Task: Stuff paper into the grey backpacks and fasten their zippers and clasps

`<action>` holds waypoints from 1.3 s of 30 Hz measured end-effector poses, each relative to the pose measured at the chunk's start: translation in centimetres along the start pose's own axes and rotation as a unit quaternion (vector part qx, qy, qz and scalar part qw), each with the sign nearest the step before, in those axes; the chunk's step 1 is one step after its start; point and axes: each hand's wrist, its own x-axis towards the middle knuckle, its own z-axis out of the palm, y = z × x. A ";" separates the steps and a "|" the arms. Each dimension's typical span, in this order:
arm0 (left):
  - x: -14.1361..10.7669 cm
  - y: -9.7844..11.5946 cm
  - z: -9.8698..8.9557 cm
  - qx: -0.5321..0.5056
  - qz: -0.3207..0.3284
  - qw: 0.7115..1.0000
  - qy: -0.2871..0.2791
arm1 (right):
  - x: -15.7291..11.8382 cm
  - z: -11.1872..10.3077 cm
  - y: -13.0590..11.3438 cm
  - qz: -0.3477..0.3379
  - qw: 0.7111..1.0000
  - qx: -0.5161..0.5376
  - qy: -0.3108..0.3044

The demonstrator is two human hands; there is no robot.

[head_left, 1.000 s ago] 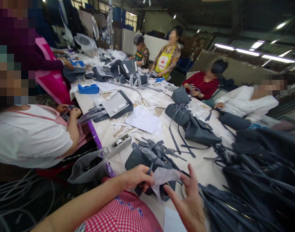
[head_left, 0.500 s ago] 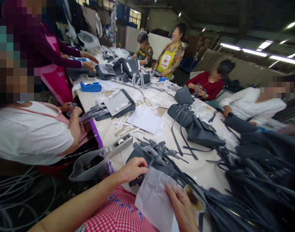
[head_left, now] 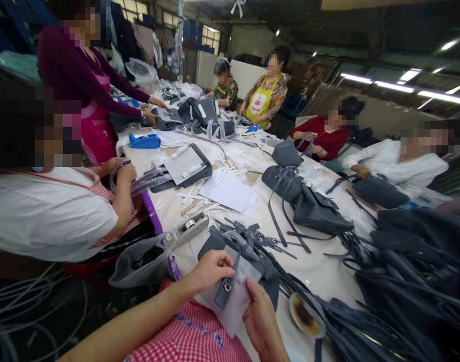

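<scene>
In the head view, my left hand (head_left: 214, 269) pinches a dark grey-blue leather strap tab (head_left: 223, 295) with a gold ring in it. A sheet of thin white paper (head_left: 230, 317) lies under the tab. My right hand (head_left: 263, 314) grips the paper's right edge between thumb and fingers, which are partly hidden. Both are over the front of a dark grey-blue handbag (head_left: 268, 275), partly covered by the paper and my left hand. Clear plastic film wraps the bag's handle (head_left: 239, 242).
Loose straps (head_left: 252, 234) lie behind the bag. A metal tape dispenser (head_left: 186, 231) stands to its left, a tape roll (head_left: 305, 314) to its right. A big heap of dark bags (head_left: 422, 271) fills the right side. Several co-workers sit or stand around the table (head_left: 320, 271).
The paper has slid beneath the strap tab, which now shows on top of it. My right hand has moved left and slightly up, closer to my left hand.
</scene>
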 end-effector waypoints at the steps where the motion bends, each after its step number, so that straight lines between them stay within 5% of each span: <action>1: 0.0 -0.4 0.0 -0.002 -0.003 1.000 0.003 | 0.1 0.1 0.1 0.001 1.000 0.006 0.002; 10: 0.3 -1.8 0.0 0.017 0.004 1.000 0.017 | 0.6 0.3 0.8 -0.048 0.996 -0.061 -0.041; 16: 1.2 -1.1 -1.3 0.144 0.066 0.983 0.095 | 1.0 0.1 0.8 -0.085 0.993 -0.081 -0.010; 23: 4.1 2.0 -2.8 0.106 -0.033 0.991 -0.077 | 1.1 -0.9 0.9 -0.090 0.990 -0.112 0.003; 28: 4.8 1.8 -2.0 0.118 -0.054 0.981 -0.142 | 1.4 -0.8 1.1 -0.098 0.989 -0.109 0.031; 34: 5.0 0.4 -1.3 0.042 -0.101 0.983 -0.147 | 1.7 -0.6 1.4 -0.100 0.989 -0.101 0.045; 39: 5.0 -0.2 -2.7 0.071 -0.151 0.974 -0.152 | 1.3 -0.3 0.9 -0.089 0.995 -0.051 0.019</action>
